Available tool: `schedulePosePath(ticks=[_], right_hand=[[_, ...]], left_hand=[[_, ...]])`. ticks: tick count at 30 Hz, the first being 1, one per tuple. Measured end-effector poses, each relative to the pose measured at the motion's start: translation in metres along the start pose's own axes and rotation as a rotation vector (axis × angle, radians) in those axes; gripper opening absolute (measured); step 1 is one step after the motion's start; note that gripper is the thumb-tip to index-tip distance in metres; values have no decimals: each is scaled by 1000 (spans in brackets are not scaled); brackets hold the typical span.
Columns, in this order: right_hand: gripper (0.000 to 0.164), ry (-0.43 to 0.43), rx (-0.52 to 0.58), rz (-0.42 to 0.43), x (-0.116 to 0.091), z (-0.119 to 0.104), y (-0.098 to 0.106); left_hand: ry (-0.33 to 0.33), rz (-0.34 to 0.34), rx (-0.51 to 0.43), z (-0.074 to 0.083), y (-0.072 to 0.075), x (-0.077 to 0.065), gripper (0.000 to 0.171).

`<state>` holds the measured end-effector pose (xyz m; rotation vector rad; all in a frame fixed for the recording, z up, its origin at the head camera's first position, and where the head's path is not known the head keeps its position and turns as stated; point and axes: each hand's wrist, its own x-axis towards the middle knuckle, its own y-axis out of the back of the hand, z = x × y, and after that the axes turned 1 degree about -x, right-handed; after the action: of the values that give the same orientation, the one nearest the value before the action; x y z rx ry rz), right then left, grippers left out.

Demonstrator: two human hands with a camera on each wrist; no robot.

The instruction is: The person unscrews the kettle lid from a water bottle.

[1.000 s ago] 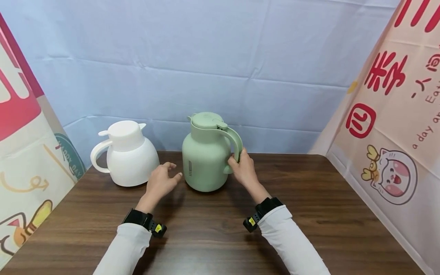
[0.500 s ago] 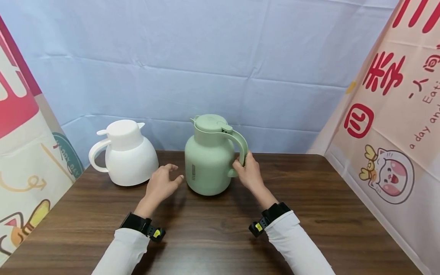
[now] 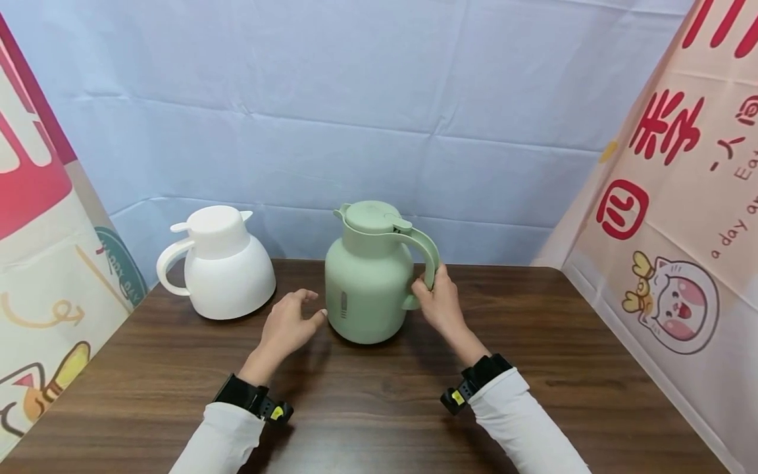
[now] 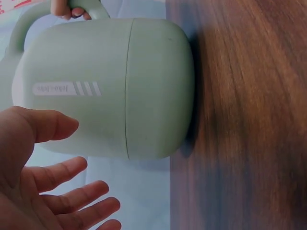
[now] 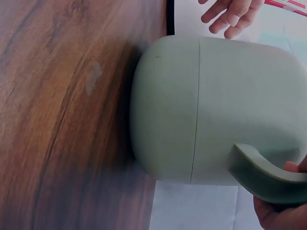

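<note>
Shifting from the tabletop's far edge (image 3: pixel 497 270), the green jug (image 3: pixel 368 283) is seemingly being repositioned, right grip (image 3: pixel 443 303) holding its handle (image 5: pixel 268 179), left grip (image 3: pixel 293 321) wide.

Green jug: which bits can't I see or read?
Inside the green jug: hidden by its lid, head view.
Its underside: faces the table, every view.
Part of its handle: behind the right hand, head view.
Side marking: too small to read, head view.
Its top: cut off by the picture's edge, right wrist view.
</note>
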<state>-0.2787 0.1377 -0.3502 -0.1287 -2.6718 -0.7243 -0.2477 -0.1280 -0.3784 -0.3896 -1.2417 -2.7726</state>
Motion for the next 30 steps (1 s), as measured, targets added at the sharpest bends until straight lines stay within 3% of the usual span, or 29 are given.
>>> schedulePosePath(ticks=[8,21,25,30], right_hand=[[19,-10,24,20,-2,7,1],[7,32,112,22,-9,14,17],[10,11,179,22,-10,17,20],[14,-30,238,86,-13,10,25]], left_hand=[[-18,5,-6,4,-4,-3,41],[-69,6,-10,10,-7,-9,38],[-73,-2,-10,12,-7,-10,39],[-81,-11,-11,14,-9,-10,39]])
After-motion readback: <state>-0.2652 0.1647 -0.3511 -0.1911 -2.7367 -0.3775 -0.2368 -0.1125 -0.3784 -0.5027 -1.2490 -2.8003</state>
